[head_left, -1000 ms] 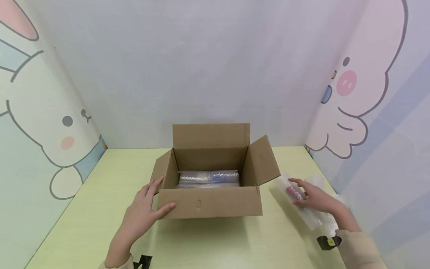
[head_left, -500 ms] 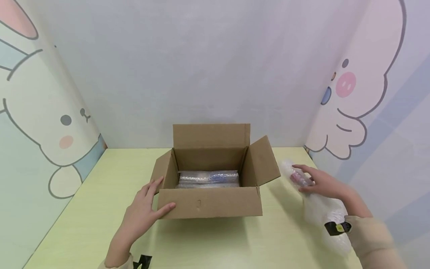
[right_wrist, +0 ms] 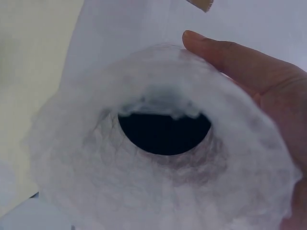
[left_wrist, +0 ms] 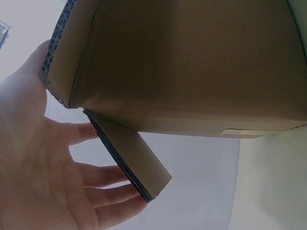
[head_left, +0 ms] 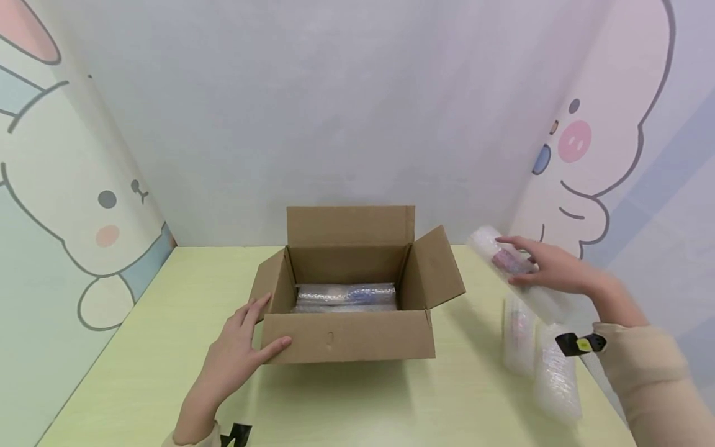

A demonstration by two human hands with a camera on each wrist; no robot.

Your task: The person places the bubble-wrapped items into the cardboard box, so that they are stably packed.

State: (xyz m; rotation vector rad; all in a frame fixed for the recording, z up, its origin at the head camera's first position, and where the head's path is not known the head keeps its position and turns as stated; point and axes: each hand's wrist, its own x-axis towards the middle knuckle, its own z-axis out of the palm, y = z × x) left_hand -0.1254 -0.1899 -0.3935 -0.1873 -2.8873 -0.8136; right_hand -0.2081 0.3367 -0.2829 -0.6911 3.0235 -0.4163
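A brown cardboard box (head_left: pixel 349 337) stands with its flaps spread. My left hand (head_left: pixel 230 355) rests on its near left corner, thumb on the front flap and straight fingers on the left flap; the left wrist view shows that side flap (left_wrist: pixel 129 151) against the fingers. Inside lie bubble-wrapped rolls (head_left: pixel 346 293), partly hidden by the front wall. To the right of the box, my right hand (head_left: pixel 566 270) grips a bubble-wrapped cylinder (head_left: pixel 485 241), tilted and raised over the table. From its end, the right wrist view shows loose bubble wrap (right_wrist: pixel 144 191) around a dark round end (right_wrist: pixel 165 134).
Two more bubble-wrapped rolls (head_left: pixel 557 379) are on the table's right side, below the raised one. Pale yellow-green tabletop (head_left: pixel 139 347) extends around the box. Cartoon-printed walls (head_left: pixel 357 112) enclose the back and both sides.
My right hand has lifted the bubble-wrapped cylinder up and away from the other rolls, which now show more fully. The left hand and the box have stayed put.
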